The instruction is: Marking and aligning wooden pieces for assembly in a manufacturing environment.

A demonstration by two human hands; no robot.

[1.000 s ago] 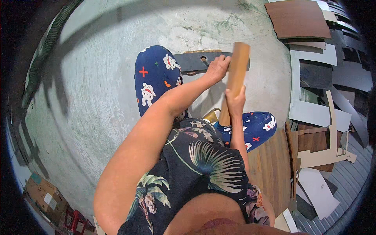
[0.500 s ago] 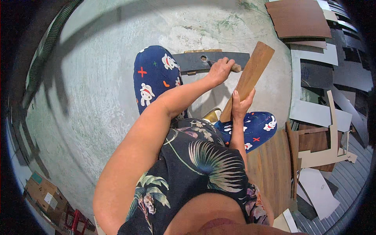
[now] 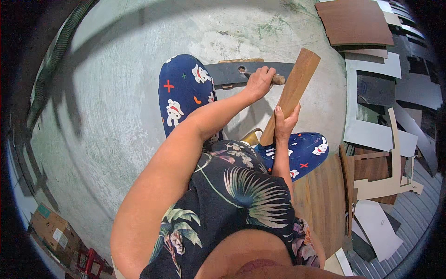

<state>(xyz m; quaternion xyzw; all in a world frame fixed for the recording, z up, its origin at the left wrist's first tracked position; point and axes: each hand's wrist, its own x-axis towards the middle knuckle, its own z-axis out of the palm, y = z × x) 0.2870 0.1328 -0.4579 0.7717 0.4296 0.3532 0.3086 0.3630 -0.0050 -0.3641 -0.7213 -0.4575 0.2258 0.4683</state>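
My left hand (image 3: 260, 84) is closed around a wooden-handled chisel (image 3: 278, 80). Its handle sticks out to the right of my fist, and its thin metal end points left toward a round hole in a dark grey board (image 3: 226, 74). That board lies across the floor in front of me, its left end behind my knee. My right hand (image 3: 286, 123) grips a brown wooden plank (image 3: 297, 83) by its lower part. Slanting up to the right, the plank stands close beside the handle's end; whether they touch I cannot tell. It hides the board's right end.
Light wood pieces (image 3: 239, 61) show under the grey board's edges. Stacked panels and offcuts (image 3: 357, 23) fill the right side, beside a striped wooden board (image 3: 320, 200). A ribbed hose (image 3: 60, 51) runs along the left. A cardboard box (image 3: 53, 232) sits at the lower left.
The plank's upper end has swung slightly left, closer to the chisel's handle. My left hand and the chisel have shifted slightly left. The grey board stays in place.
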